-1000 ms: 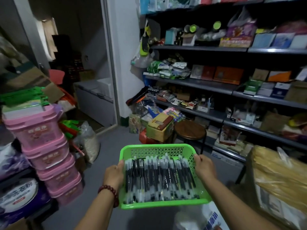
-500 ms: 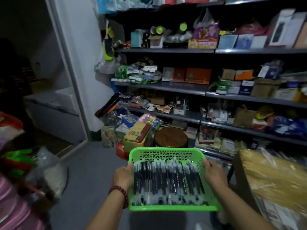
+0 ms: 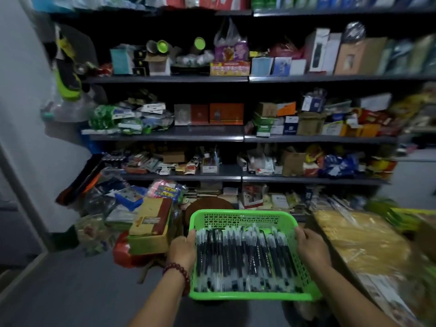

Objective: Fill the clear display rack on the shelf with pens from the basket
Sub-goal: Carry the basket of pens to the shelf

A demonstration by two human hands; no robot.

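- Green basket [image 3: 243, 217] carried in front of the shelves [image 3: 165, 137], packed with pens [image 3: 245, 258] lying side by side
- Likely light, stiff plastic; loose pens apt to slide if tipped, so best gripped by both side rims
- Left hand [image 3: 182, 250] clamped on left rim, right hand [image 3: 311, 246] on right rim
- Clear display rack not told apart among shelf clutter

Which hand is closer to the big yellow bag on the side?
The right hand, gripping the green basket on the side next to the yellow bag. The left hand holds the far side, with the basket between.
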